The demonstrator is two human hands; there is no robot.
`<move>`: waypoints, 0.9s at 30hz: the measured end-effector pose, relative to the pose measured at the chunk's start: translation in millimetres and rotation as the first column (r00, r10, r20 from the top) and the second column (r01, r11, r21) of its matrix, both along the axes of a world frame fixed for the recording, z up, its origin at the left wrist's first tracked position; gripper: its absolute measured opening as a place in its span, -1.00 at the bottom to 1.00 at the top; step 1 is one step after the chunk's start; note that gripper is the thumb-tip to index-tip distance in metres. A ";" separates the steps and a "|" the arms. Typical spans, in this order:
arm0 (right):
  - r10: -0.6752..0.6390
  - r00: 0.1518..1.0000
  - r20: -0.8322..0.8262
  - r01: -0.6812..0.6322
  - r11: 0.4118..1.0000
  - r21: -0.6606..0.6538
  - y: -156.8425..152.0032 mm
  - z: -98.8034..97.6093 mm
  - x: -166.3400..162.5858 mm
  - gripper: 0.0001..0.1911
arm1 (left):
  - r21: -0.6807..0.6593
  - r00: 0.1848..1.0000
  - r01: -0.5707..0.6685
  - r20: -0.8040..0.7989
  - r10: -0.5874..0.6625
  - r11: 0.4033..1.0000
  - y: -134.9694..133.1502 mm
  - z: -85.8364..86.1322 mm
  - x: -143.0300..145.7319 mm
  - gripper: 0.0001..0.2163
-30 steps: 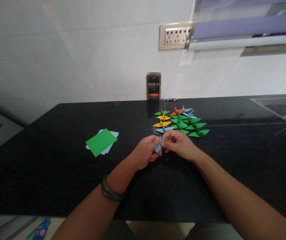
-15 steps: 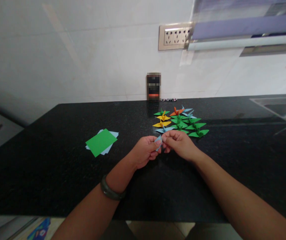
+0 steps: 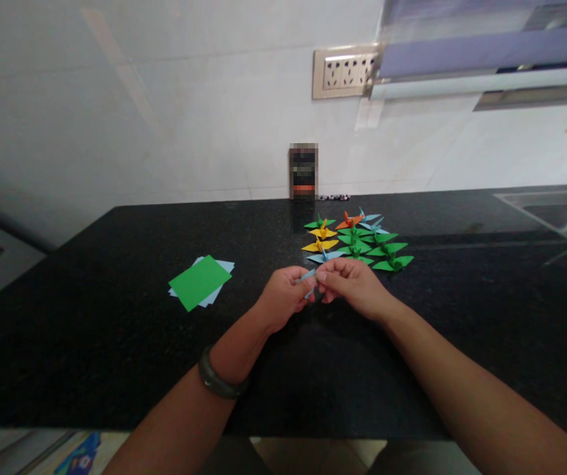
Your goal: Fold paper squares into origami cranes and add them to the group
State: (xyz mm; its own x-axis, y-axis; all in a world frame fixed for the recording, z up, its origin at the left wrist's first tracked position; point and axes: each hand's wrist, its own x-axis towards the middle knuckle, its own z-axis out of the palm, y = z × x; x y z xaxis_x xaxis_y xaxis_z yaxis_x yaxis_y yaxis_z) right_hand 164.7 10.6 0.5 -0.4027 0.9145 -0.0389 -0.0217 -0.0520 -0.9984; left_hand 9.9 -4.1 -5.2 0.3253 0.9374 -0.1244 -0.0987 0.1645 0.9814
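Observation:
A small piece of folded light-blue paper [image 3: 307,280] is pinched between the thumb and fingers of my left hand [image 3: 286,295]. My right hand [image 3: 350,284] is closed in a pinch at the paper's right edge, its fingertips meeting those of my left hand. Much of the paper is hidden by the fingers. Just beyond my hands stand several folded paper cranes in rows: green cranes [image 3: 393,263], yellow cranes [image 3: 320,245], an orange crane [image 3: 348,220] and light-blue cranes [image 3: 323,256]. My right hand partly covers the nearest ones.
Left on the black countertop [image 3: 115,330] lies a stack of paper sheets, a green sheet [image 3: 200,282] over light-blue ones. A dark phone-like object [image 3: 303,171] leans on the tiled wall, a beaded strap [image 3: 335,197] beside it. At far right is a sink edge [image 3: 535,211].
Both hands shift slightly, and the right fingertips now press closer over the blue paper, which shows less. The cranes and the sheet stack stay in place.

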 end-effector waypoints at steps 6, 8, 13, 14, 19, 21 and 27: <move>-0.056 0.997 -0.055 0.057 0.998 0.013 -0.7 -5.0 -5.6 -0.73 | 0.093 0.991 -0.078 -0.102 0.087 0.993 -1.7 0.1 3.4 -0.80; -0.093 0.995 -0.046 0.095 0.994 0.054 0.8 -4.8 -4.0 -0.72 | 0.067 0.995 -0.065 -0.067 0.069 0.996 -0.8 -0.8 3.7 -0.81; -0.244 0.967 -0.075 0.253 0.957 0.141 5.4 -1.4 2.7 -0.73 | -0.061 0.998 -0.057 0.016 0.058 0.997 1.7 -2.9 4.0 -0.81; -0.251 0.964 -0.085 0.260 0.956 0.135 5.5 -1.2 2.6 -0.73 | -0.061 0.997 -0.075 0.017 0.076 0.995 1.8 -3.0 4.2 -0.81; -0.217 0.966 -0.143 0.219 0.976 -0.003 3.0 -7.1 -5.4 -0.57 | 0.018 0.995 -0.102 -0.021 0.102 0.995 1.6 -3.4 5.4 -0.84; -0.169 0.977 -0.132 0.169 0.986 -0.014 2.1 -10.2 -7.9 -0.64 | 0.054 0.995 -0.090 -0.043 0.093 0.994 1.5 -3.3 5.7 -0.85; -0.197 0.980 0.025 0.192 0.973 0.130 2.8 -9.2 -1.4 -0.70 | 0.020 0.997 -0.068 -0.023 0.069 0.997 -0.3 0.1 5.8 -0.78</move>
